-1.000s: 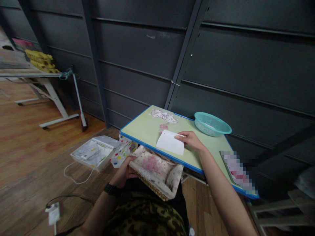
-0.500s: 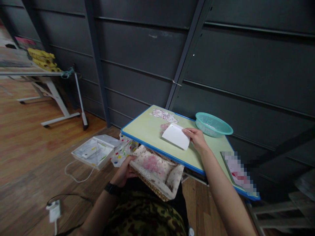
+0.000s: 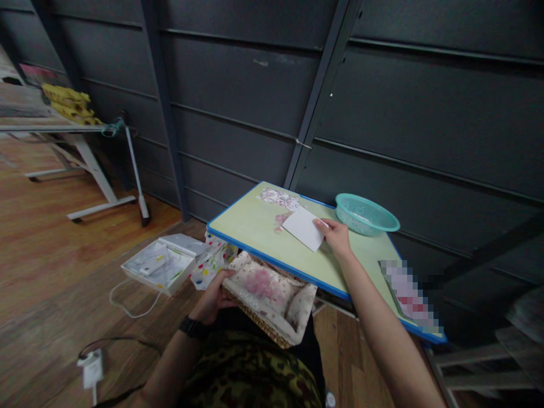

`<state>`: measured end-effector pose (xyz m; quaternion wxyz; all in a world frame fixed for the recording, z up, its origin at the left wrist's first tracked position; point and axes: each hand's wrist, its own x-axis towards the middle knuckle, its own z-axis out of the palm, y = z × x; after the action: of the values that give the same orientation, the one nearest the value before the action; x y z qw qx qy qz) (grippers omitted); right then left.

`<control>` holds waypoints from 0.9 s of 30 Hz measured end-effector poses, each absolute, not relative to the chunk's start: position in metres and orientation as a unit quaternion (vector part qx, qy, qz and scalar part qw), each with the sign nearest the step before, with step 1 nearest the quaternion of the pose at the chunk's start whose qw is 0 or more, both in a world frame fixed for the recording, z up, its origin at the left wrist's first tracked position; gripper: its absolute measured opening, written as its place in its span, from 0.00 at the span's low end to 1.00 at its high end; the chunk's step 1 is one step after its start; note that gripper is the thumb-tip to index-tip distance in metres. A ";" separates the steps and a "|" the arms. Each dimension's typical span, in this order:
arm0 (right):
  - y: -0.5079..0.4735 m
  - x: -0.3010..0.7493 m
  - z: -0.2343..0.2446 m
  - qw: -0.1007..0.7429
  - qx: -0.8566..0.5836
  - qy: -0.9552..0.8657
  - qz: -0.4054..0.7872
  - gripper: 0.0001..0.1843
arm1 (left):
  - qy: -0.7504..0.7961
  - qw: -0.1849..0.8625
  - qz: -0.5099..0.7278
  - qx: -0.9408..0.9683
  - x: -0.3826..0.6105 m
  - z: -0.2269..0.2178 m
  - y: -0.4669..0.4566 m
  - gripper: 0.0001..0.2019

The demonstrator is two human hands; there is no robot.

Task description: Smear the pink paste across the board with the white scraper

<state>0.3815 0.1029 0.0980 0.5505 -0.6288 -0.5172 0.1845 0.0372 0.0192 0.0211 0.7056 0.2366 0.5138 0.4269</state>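
My right hand (image 3: 336, 233) pinches the right edge of a white card (image 3: 304, 228), held over the pale yellow tabletop (image 3: 242, 218). Just left of the card is a small pinkish pile (image 3: 279, 221). Farther back lie many small white and pinkish pieces (image 3: 278, 198), too small to name. Below the table's front edge, my left hand (image 3: 215, 299) grips the left side of a woven basket (image 3: 255, 314) lined with spotted cloth. Inside the basket shows a pinkish heap (image 3: 260, 283). The basket sits against my lap, its far rim near the table edge.
A turquoise plastic basin (image 3: 368, 214) stands at the table's back right. On the right edge lies a blurred-out flat object (image 3: 408, 297). An open white box (image 3: 157, 263) with a cable rests on the floor at left. A dark panel wall rises behind.
The white card in my right hand has tilted flatter and shifted slightly up and back over the table. My left hand and the basket stay nearly where they were.
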 end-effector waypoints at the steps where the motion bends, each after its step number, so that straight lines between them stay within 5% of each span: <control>1: 0.103 0.381 0.098 0.550 -0.628 -0.519 0.183 0.39 | 0.514 0.705 0.428 0.236 0.037 0.021 0.019 0.13; 19: 0.086 0.413 0.118 0.459 -0.668 -0.585 0.021 0.36 | 0.514 0.704 0.434 0.226 0.039 0.023 0.018 0.10; 27: 0.113 0.425 0.138 0.340 -0.728 -0.592 -0.067 0.20 | 0.508 0.709 0.434 0.223 0.041 0.017 0.018 0.10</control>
<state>0.4250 0.1127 0.1377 0.3405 -0.7277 -0.5916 -0.0674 0.0414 0.0178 0.0175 0.7094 0.2229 0.5083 0.4345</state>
